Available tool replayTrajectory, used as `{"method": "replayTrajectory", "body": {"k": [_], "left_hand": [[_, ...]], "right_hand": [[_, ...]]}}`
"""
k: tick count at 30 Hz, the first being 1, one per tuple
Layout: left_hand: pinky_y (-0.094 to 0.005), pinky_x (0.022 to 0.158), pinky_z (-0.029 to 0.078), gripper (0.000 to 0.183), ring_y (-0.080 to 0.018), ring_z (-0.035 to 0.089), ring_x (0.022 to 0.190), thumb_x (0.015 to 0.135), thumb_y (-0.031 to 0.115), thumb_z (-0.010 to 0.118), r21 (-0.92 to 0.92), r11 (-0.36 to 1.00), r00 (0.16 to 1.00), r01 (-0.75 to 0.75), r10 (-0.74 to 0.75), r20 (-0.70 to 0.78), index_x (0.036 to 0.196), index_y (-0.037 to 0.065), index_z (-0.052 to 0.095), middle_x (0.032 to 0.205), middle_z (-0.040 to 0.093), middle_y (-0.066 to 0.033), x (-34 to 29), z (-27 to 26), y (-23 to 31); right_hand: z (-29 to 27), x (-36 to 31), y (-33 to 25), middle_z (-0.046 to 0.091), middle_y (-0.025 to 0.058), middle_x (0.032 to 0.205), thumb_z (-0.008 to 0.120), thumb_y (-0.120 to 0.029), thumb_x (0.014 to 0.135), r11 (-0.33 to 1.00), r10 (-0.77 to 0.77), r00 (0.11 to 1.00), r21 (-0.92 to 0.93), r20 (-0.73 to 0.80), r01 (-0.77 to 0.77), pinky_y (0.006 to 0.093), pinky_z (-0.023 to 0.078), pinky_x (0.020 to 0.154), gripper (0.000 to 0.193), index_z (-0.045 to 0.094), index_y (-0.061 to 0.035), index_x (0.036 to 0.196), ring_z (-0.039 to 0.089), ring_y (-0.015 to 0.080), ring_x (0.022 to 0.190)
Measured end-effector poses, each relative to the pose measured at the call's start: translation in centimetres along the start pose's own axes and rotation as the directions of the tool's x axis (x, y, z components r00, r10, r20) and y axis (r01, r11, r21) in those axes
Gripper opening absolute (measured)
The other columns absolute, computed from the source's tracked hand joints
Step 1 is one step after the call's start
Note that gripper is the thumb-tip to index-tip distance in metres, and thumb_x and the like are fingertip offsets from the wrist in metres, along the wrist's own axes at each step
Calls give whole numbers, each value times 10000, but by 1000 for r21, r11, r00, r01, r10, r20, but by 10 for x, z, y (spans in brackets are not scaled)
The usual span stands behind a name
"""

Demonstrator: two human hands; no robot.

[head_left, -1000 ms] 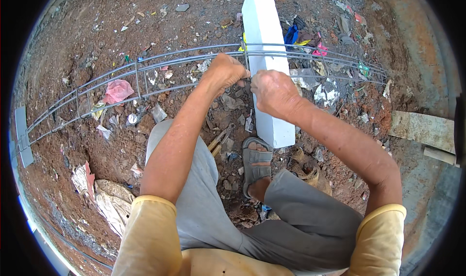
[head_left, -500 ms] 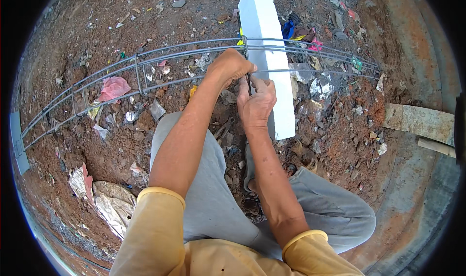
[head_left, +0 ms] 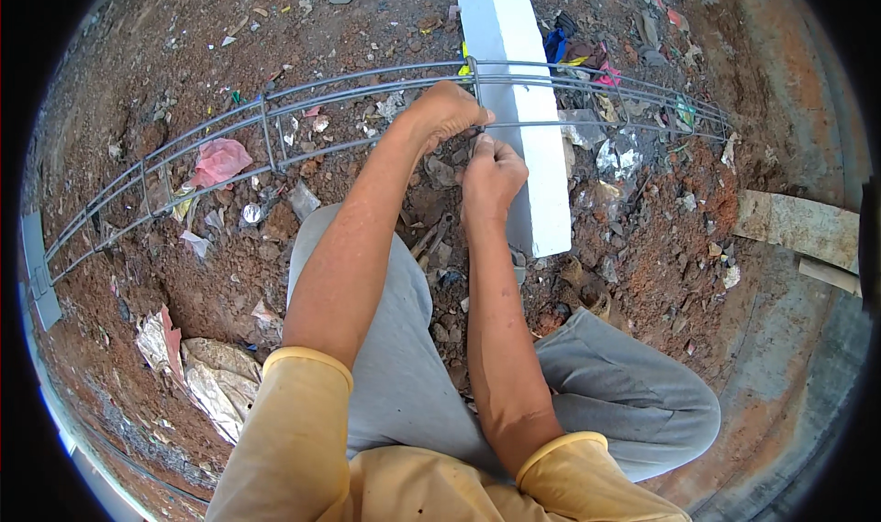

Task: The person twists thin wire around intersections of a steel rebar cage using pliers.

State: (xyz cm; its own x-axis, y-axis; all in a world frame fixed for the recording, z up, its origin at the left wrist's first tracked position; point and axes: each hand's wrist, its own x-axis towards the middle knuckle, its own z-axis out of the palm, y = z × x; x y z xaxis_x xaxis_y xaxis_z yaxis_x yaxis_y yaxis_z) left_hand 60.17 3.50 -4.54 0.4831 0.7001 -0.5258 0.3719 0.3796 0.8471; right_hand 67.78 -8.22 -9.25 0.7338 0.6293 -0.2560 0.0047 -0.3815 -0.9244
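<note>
Where the rebar cage (head_left: 367, 109) crosses the white block (head_left: 523, 109) over littered red dirt, our left hand (head_left: 445, 113) grips a stirrup (head_left: 475, 86), and our right hand (head_left: 491, 173) pinches something just below it, too small to identify.

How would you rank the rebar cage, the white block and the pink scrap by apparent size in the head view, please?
1. rebar cage, spanning the picture
2. white block
3. pink scrap, plainly smallest
</note>
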Motion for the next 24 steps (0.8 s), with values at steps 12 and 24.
{"method": "replayTrajectory", "body": {"k": [12, 24], "left_hand": [[-388, 721, 506, 248, -210, 649, 750, 841, 212, 835, 121, 992, 998, -26, 32, -48, 817, -26, 771, 797, 724, -112, 10, 5, -7], [-398, 749, 534, 271, -219, 689, 731, 851, 202, 840, 12, 995, 994, -102, 102, -48, 900, -60, 789, 823, 755, -153, 18, 15, -6]], "right_hand": [[-41, -28, 57, 762, 203, 971, 728, -449, 989, 789, 496, 834, -526, 239, -318, 447, 631, 803, 488, 674, 24, 1095, 742, 339, 864], [-41, -80, 146, 729, 302, 1052, 786, -234, 907, 670, 299, 942, -737, 155, -91, 522, 604, 856, 541, 414, 49, 1180, 731, 468, 951]]}}
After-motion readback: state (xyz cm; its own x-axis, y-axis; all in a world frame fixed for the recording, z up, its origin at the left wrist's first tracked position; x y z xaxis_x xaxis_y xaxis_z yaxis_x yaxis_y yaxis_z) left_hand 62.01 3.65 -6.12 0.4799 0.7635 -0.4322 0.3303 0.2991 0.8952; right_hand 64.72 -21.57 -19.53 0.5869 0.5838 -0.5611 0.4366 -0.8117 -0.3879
